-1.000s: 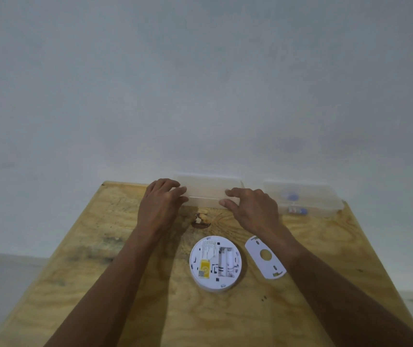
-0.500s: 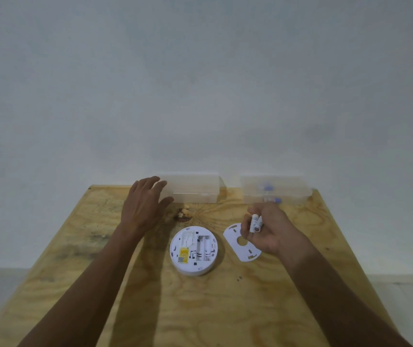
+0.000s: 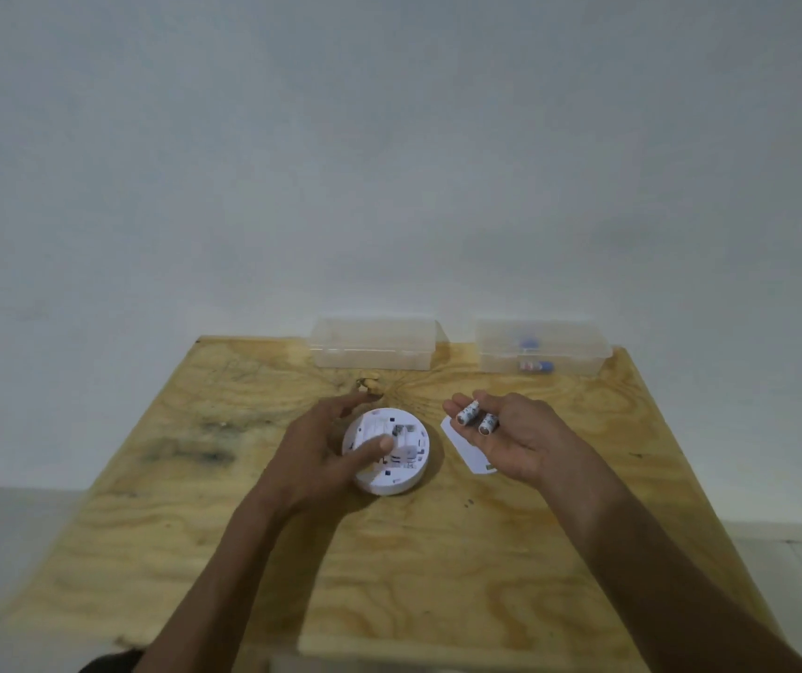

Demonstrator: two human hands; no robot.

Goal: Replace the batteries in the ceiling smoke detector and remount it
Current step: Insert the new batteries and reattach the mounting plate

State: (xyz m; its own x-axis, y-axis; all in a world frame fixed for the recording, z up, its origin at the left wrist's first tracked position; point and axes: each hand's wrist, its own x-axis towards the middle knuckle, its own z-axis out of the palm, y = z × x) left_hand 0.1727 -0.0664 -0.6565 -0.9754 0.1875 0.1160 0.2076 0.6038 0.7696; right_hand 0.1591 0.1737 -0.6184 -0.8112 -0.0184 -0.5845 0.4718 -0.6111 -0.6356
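The white round smoke detector (image 3: 403,466) lies back-side up on the plywood table (image 3: 389,575), its battery bay showing. My left hand (image 3: 311,459) grips it, thumb pressed on the back and fingers curved round its far rim. My right hand (image 3: 520,444) hovers palm up just right of the detector. Two white batteries (image 3: 476,418) lie across its nearly straight fingers. The white mounting plate (image 3: 467,449) lies flat under that hand, partly hidden.
Two clear plastic boxes stand at the table's far edge against the wall. The left box (image 3: 374,349) looks empty and is closed. The right box (image 3: 542,352) holds blue-tipped batteries (image 3: 537,366). A knot hole (image 3: 367,383) marks the wood behind the detector.
My left hand came back from the left box and took hold of the detector. My right hand turned palm up, showing two batteries.
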